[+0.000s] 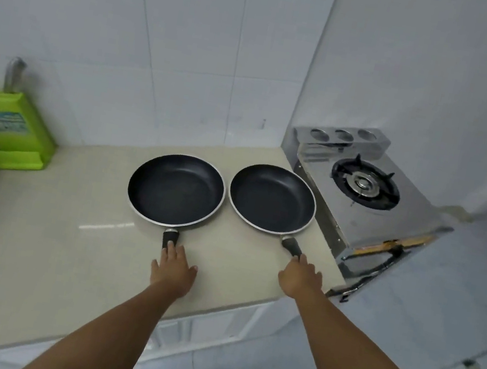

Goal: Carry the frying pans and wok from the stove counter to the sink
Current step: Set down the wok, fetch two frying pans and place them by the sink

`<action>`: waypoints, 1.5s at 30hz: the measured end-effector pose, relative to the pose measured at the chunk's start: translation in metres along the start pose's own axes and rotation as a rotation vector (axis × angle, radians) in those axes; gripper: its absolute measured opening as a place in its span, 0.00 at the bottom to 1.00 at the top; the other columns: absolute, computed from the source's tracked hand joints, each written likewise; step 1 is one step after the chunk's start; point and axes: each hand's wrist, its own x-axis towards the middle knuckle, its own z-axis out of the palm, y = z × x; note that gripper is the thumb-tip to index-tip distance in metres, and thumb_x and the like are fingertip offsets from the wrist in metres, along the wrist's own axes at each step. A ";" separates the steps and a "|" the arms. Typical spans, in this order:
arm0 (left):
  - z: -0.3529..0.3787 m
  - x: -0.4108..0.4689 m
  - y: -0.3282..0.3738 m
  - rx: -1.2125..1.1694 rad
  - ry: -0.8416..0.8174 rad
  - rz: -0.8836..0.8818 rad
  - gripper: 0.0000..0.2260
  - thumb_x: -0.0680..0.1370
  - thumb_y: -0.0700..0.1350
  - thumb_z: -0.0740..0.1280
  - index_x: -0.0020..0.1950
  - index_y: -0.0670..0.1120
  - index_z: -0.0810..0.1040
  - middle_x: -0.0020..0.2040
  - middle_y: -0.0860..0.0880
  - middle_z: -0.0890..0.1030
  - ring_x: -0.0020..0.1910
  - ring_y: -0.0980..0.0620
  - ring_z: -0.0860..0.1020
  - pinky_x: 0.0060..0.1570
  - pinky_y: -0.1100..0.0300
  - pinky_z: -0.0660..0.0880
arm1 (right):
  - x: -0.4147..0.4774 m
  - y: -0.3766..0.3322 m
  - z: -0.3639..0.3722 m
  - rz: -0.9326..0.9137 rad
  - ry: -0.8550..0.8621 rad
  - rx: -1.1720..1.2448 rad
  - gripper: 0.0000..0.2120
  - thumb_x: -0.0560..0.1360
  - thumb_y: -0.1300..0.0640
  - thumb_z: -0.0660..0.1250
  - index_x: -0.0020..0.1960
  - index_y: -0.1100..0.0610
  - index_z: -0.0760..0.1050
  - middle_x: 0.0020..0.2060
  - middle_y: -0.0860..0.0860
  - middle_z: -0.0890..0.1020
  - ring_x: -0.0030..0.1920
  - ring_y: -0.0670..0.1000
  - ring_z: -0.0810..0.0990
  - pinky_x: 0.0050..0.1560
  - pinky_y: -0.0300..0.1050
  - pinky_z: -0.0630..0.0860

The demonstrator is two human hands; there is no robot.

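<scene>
Two black non-stick frying pans with silver rims sit side by side on the beige counter (31, 238). The left pan (175, 189) points its dark handle toward me, and my left hand (173, 268) lies over the end of that handle, fingers wrapped on it. The right pan (272, 198) lies next to the stove, handle angled to the front right. My right hand (300, 279) covers the end of that handle in a grip. Both pans rest flat on the counter. No wok or sink is in view.
A single-burner steel gas stove (364, 192) stands at the right end of the counter, against the tiled wall. A green cutting board in its stand (11, 130) leans at the back left. The counter's front edge runs just under my forearms, with tiled floor at the right.
</scene>
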 end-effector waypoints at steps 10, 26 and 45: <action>0.014 0.012 -0.008 -0.557 0.079 -0.326 0.24 0.81 0.45 0.62 0.75 0.40 0.61 0.66 0.36 0.74 0.62 0.34 0.75 0.55 0.48 0.74 | 0.057 0.028 0.009 0.096 -0.017 0.296 0.22 0.79 0.56 0.59 0.71 0.61 0.63 0.66 0.59 0.74 0.64 0.60 0.74 0.61 0.54 0.73; 0.010 0.034 -0.022 -0.894 0.165 -0.431 0.11 0.76 0.47 0.67 0.40 0.40 0.75 0.27 0.45 0.75 0.23 0.46 0.72 0.27 0.60 0.71 | 0.052 0.014 0.032 0.123 -0.351 1.258 0.20 0.76 0.45 0.68 0.33 0.56 0.69 0.21 0.51 0.72 0.20 0.48 0.68 0.24 0.39 0.68; 0.069 -0.124 -0.018 -1.006 0.437 -0.738 0.07 0.70 0.44 0.65 0.35 0.41 0.76 0.27 0.46 0.76 0.25 0.46 0.73 0.28 0.60 0.69 | 0.004 0.033 0.017 -0.209 -0.306 0.973 0.18 0.78 0.50 0.67 0.34 0.59 0.70 0.20 0.52 0.71 0.19 0.50 0.67 0.23 0.42 0.68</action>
